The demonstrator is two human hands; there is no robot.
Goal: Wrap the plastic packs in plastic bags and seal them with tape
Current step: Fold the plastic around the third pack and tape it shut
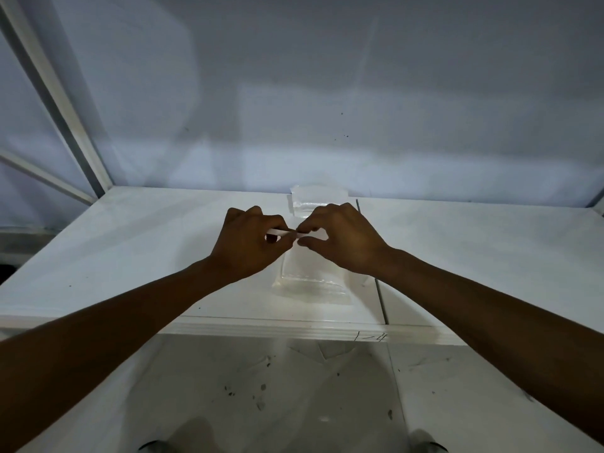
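A clear plastic pack inside a plastic bag [310, 282] lies flat on the white table [130, 256], just below my two hands. My left hand [248, 246] grips a small white roll of tape [277, 232] between thumb and fingers. My right hand [340, 237] pinches the free white end of the tape [302, 235] right beside the left hand's fingertips. Both hands hover over the far end of the bagged pack and hide it. A second clear pack [317, 199] lies flat farther back, partly behind my right hand.
A white wall [327, 93] rises directly behind the table. A white frame post [58, 103] slants up at the back left corner. The table's front edge [277, 328] runs below the packs, with a marked tiled floor [294, 387] beneath.
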